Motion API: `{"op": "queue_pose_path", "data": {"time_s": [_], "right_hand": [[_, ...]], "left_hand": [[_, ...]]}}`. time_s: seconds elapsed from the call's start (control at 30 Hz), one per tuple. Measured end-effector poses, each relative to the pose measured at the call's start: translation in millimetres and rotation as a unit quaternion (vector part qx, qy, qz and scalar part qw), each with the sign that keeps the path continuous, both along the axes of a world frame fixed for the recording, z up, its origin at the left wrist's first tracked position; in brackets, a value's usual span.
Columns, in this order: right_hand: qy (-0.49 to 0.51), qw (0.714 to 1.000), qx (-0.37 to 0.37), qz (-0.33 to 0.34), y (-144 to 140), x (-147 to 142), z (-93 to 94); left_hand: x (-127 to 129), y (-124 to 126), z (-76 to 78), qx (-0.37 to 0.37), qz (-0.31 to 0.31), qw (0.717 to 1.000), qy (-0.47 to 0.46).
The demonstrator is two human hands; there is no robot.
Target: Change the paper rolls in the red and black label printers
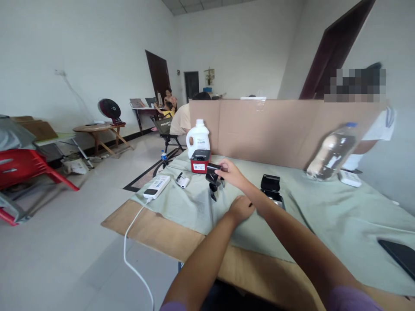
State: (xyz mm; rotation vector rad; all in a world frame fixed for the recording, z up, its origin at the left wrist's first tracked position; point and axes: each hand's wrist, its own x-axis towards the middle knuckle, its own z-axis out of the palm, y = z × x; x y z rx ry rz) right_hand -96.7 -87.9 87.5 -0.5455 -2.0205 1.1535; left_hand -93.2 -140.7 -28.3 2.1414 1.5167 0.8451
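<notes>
My right hand (231, 173) is closed on a small glossy black box (213, 170), pinched between thumb and fingers above the cloth. Just beneath it, a black piece (213, 191) sits on the cloth; whether the two are joined I cannot tell. Lower down, my left hand (240, 209) lies on the cloth beside my right forearm. Its fingers are mostly hidden, with a small dark spot showing by them. To the right of my right forearm stands a black case (271, 185) with its lid raised. A red box with a black top (200, 161) is just behind the held box.
A white jug (198, 139) stands behind the red box. A white power strip (157, 187) with a cable and a small white item (182, 180) lie left. A cardboard screen (259, 129) borders the back. Right are a large bottle (333, 151), a dark phone-like slab (398, 257) and a person.
</notes>
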Motion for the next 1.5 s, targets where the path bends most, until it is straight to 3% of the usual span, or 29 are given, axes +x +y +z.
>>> {"op": "queue_pose_path", "data": {"time_s": [0.13, 0.27, 0.4, 0.5, 0.63, 0.77, 0.97, 1.5], "right_hand": [[0.052, 0.994, -0.092, -0.027, -5.5, 75.0, 14.4], [0.029, 0.988, -0.118, -0.094, -2.9, 133.5, 14.7], [-0.027, 0.979, -0.104, -0.175, 13.4, 173.0, 1.4], [-0.084, 0.968, -0.091, -0.22, 28.9, 196.0, -10.7], [-0.186, 0.963, -0.088, -0.173, 44.2, 219.7, -21.6], [-0.293, 0.943, -0.046, -0.149, 49.6, 229.9, -24.7], [-0.413, 0.881, 0.086, -0.215, 48.7, 224.9, -29.1], [-0.428, 0.865, 0.052, -0.255, 44.4, 215.5, -30.1]], "left_hand": [[-1.9, 2.2, 1.4, 0.06, -0.004, 0.998, -0.031], [-3.0, 3.0, 3.2, 0.082, 0.078, 0.992, -0.06], [-0.8, -3.9, 9.5, 0.182, 0.152, 0.971, -0.038], [4.4, -11.6, 16.7, 0.261, 0.134, 0.956, 0.002], [16.7, -19.3, 22.5, 0.298, 0.055, 0.952, 0.043], [30.2, -23.5, 19.4, 0.288, 0.04, 0.955, 0.052], [43.4, -27.6, 13.6, 0.238, 0.036, 0.968, 0.069], [42.8, -24.0, 11.0, 0.264, -0.001, 0.957, 0.12]]}}
